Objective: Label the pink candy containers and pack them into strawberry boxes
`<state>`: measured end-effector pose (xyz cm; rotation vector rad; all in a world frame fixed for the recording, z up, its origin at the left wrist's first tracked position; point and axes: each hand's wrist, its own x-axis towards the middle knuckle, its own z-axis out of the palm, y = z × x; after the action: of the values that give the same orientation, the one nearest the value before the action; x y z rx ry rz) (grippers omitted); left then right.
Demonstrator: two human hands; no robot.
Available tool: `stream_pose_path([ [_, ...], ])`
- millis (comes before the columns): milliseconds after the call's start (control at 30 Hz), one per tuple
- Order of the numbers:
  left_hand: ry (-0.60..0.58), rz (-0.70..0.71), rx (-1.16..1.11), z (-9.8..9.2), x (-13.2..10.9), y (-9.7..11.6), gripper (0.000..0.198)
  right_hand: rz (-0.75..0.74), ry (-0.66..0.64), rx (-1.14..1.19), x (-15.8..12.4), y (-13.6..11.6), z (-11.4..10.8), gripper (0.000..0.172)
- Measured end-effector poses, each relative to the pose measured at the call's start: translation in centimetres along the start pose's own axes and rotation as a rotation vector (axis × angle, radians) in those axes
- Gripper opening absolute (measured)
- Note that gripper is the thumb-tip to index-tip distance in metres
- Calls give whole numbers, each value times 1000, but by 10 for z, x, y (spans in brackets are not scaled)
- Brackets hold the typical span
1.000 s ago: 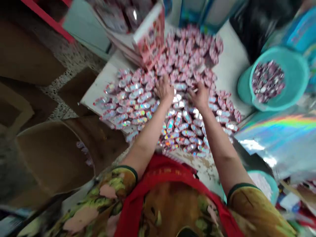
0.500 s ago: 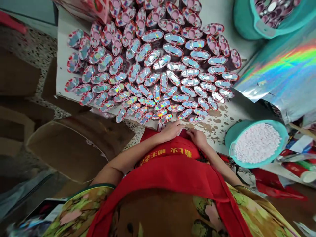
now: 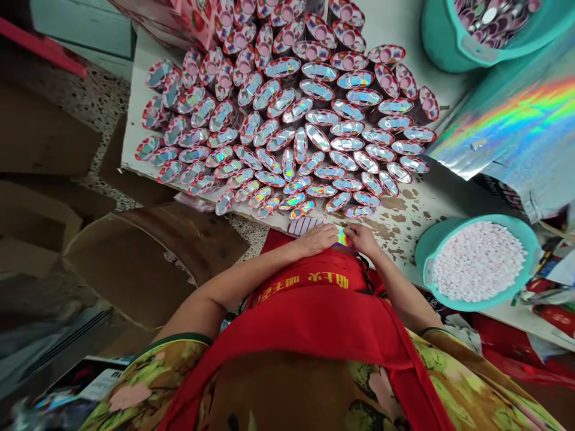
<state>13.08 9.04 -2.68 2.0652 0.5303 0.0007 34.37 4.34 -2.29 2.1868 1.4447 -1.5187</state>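
My left hand (image 3: 317,239) and my right hand (image 3: 363,239) meet at the near table edge, just above my red apron (image 3: 314,311). Between their fingers shows a small shiny rainbow-foil piece (image 3: 342,237); both hands are closed round it. A strip of small white items (image 3: 305,225) lies on the table beside my left hand. Beyond the hands, several upright small tubes with holographic foil tops (image 3: 314,137) stand packed together; those at the far side show open pink tops (image 3: 309,51).
A teal basin of white pellets (image 3: 478,260) sits right of my hands. Another teal basin of round foil pieces (image 3: 489,24) stands at the far right. A holographic foil sheet (image 3: 512,131) lies between them. Cardboard boxes (image 3: 135,263) stand on the floor at left.
A second ago both hands reached out over the tubes. They have drawn back to the near edge, and a foil piece now shows between the fingers. The view shifted slightly.
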Motion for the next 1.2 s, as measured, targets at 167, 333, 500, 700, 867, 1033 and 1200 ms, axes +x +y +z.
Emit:
stream_pose_path([
  [167,338,-433,-694,-23,-14,12,11,-47,109,-62,-15,-12,-6,32],
  [333,632,-509,-1138,-71,-16,22,27,-295,231,326,-39,-51,-26,50],
  [500,729,-503,-1178,-115,-1,22,37,-256,29,736,-23,-100,-44,55],
  [700,844,-594,-1119,-148,33,-13,29,-272,73,646,34,-131,-96,54],
  [867,1040,-659,-626,-199,83,-70,11,-335,146,387,106,-166,-163,52],
  [1033,1078,-779,-261,-277,130,-117,10,-343,320,114,187,-225,-216,36],
  [1200,1064,-960,-79,-321,161,-148,14,-208,473,-127,240,-271,-239,23],
])
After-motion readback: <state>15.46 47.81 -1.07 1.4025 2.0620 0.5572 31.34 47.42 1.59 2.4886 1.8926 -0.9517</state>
